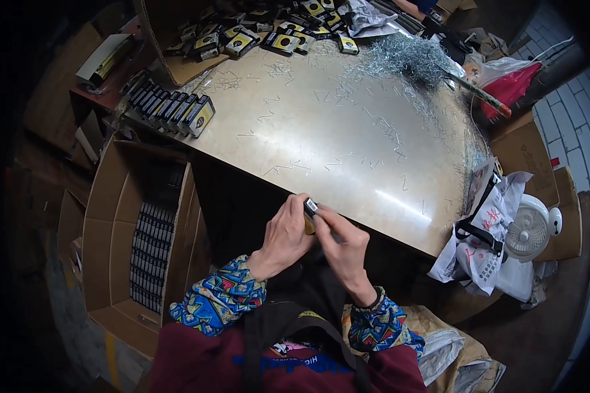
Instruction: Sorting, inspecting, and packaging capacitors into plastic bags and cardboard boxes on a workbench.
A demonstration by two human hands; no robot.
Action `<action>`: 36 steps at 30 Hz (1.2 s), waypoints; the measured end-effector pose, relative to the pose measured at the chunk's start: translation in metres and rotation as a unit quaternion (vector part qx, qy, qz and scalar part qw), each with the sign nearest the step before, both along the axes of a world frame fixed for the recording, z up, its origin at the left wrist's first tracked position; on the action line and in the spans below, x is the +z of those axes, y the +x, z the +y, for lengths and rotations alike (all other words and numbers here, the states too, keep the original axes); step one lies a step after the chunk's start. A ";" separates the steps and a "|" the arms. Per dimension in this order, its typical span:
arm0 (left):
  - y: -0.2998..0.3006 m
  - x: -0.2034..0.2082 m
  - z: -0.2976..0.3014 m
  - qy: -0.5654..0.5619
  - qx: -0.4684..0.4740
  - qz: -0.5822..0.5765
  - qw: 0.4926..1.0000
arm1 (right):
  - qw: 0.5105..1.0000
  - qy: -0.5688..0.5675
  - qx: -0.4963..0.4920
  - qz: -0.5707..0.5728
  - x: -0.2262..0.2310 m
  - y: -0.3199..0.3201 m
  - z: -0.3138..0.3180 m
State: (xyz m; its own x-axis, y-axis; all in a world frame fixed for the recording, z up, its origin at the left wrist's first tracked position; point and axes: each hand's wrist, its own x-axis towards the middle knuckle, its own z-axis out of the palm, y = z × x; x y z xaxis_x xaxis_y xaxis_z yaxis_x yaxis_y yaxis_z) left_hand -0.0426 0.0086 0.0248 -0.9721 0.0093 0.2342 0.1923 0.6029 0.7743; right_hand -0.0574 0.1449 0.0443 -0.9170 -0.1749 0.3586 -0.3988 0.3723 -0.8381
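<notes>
**One small box held in two hands at the tabletop edge**

One small box is held between both hands just off the near edge of the tabletop. The left hand is closed around its left side, and the right hand is closed on it from the right, the fingers of the two hands nearly touching. The box is seen only in part: a dark body with a pale, shiny end at the top and a yellowish patch below; the rest is hidden by the fingers.

One row of upright black-and-yellow boxes is stood at the far left edge of the tabletop; about eight can be counted. A loose heap of similar boxes is spread at the far end, too many and too overlapped to count exactly. One tangled pile of metal clips is seen at the far right, with scattered clips across the surface. One open carton, on the floor to the left, is filled with tightly packed rows of dark boxes. One small white fan is seen at the right, beside a white printed bag.
</notes>
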 end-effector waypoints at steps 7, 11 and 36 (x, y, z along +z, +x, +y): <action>-0.010 0.028 0.004 0.008 -0.037 0.026 0.999 | 0.996 0.005 -0.047 0.078 -0.001 -0.022 0.038; -0.045 0.018 0.005 -0.014 -0.009 0.135 0.991 | 0.981 0.048 -0.150 0.116 -0.012 -0.054 0.073; -0.396 0.054 -0.144 -0.282 0.179 -0.162 0.929 | 0.921 0.306 0.065 0.232 -0.039 -0.374 -0.060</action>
